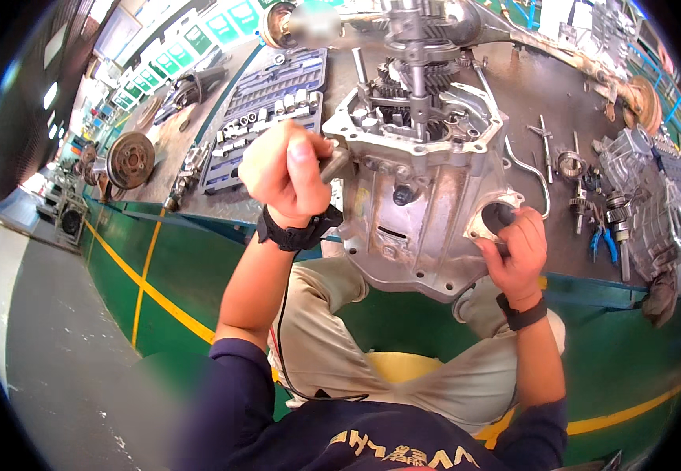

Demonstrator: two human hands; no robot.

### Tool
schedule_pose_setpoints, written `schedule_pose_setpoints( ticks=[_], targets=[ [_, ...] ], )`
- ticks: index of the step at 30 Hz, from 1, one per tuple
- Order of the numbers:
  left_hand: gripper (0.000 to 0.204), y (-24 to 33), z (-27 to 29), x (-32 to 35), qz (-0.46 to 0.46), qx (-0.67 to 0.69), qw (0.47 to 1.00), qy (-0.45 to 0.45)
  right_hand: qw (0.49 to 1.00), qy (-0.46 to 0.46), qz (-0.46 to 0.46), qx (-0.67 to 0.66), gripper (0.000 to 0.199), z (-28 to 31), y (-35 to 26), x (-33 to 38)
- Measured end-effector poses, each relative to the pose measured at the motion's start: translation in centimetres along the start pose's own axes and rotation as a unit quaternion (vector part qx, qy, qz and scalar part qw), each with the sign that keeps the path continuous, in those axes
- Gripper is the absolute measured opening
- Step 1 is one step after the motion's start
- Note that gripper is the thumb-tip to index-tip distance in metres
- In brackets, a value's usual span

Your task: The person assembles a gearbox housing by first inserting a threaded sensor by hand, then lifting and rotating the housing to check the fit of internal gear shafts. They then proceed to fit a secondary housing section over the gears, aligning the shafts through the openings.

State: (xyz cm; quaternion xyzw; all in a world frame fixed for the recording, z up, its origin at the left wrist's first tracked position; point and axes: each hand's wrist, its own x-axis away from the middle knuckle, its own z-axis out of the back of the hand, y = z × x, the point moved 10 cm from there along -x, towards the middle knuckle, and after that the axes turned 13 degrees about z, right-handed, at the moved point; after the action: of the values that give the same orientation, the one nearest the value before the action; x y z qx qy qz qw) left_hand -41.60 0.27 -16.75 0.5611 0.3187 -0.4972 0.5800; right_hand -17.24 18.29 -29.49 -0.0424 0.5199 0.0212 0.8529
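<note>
1. Right hand: fingers at the housing's side opening, perhaps steadying it; whether clamped, I cannot tell.
2. Left hand: fingers clamped around a grey metal piece, by the housing at the surface's edge.
3. Blue pliers lie right; upright gear shafts block views behind.

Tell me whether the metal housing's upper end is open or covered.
Open: no cover sits on the housing, and gears stand exposed there.
</note>
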Motion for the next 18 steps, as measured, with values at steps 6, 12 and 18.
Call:
schedule_pose_setpoints(
  ticks=[6,12,18],
  targets=[
    [0.045,-2.5,0.3,2.5,0.058,0.091,0.991,0.084,0.999,-0.002,0.037,-0.010,0.043,-1.2,0.6,-0.7],
    [0.049,-3.4,-1.5,1.8,0.089,0.173,0.980,0.036,0.999,-0.014,0.037,-0.019,0.031,-1.1,3.2,-1.2],
    [0.042,-4.1,-4.0,0.4,0.125,-0.022,0.992,-0.008,0.999,0.008,0.032,-0.007,0.018,-3.3,7.3,-1.6]
  ],
)
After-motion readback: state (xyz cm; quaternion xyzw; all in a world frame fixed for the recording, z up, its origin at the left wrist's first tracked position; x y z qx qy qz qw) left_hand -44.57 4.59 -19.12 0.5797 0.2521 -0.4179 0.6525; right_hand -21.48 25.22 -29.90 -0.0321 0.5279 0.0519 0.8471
